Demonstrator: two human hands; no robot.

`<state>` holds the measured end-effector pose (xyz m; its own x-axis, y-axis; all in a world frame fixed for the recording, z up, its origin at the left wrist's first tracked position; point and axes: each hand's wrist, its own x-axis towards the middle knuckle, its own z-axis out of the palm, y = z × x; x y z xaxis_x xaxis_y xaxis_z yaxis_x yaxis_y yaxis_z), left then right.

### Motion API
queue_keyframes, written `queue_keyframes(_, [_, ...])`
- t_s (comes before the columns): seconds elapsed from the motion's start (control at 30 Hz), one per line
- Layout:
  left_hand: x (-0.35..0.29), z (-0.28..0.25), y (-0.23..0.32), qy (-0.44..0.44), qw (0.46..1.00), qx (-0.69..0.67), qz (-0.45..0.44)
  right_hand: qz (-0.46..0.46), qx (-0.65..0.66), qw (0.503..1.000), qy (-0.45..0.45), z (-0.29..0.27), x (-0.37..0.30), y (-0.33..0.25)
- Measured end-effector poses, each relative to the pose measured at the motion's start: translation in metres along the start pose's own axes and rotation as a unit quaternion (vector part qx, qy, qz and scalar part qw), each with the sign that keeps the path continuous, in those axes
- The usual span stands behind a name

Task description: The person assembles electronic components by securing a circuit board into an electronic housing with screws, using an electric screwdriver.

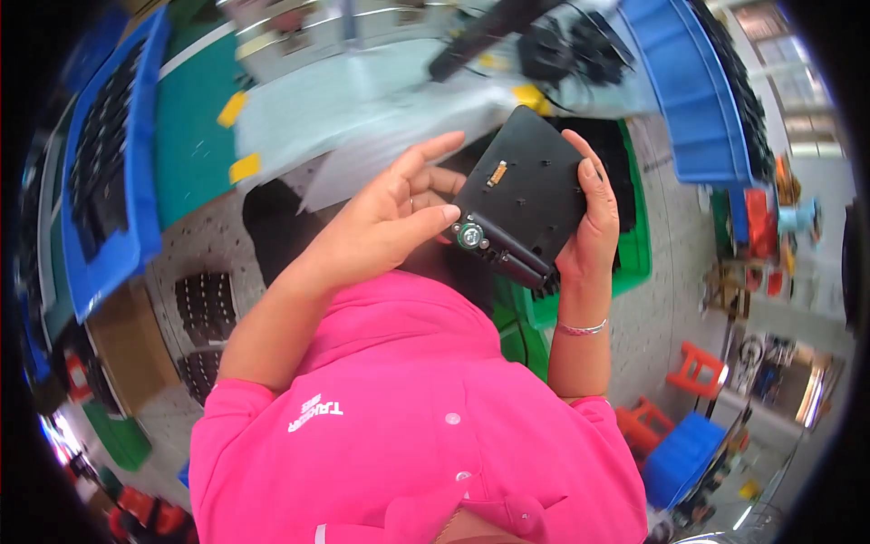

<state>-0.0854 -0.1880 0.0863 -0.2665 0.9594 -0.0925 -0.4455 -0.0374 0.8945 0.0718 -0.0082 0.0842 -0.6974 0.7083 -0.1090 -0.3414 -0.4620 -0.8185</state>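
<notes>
A flat, black, roughly square plastic housing [535, 181] is tilted in front of my chest. A thick rounded ridge runs along its near edge, with a small round green circuit board [470, 237] at that ridge's left end. A small gold-coloured connector [497, 173] shows on its flat face. My right hand [594, 218] grips the right side, thumb on the edge and other fingers mostly hidden behind. At the left corner is my left hand [385, 213], its thumb against the housing beside the round board. Its index finger points out free, and the lower fingertips pass out of sight behind the edge.
Beyond my hands lies a pale worktable [344, 113] with yellow tape marks. Blue bins [145, 145] of black parts stand at left, another blue bin [693, 118] at far right. A green crate [642, 249] with black pieces sits beneath my right hand. Black cabled devices [566, 50] lie at the back.
</notes>
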Motion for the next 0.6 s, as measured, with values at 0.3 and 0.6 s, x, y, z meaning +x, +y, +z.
queue_keyframes(0.3, [-0.083,-0.05,0.008,0.058,0.996,-0.061,0.04,0.18,-0.165,0.931,-0.271,0.097,0.053,0.047])
queue_keyframes(0.6, [-0.079,-0.084,-0.008,0.262,0.931,-0.125,0.222,0.169,-0.104,0.941,-0.274,0.117,0.048,0.059])
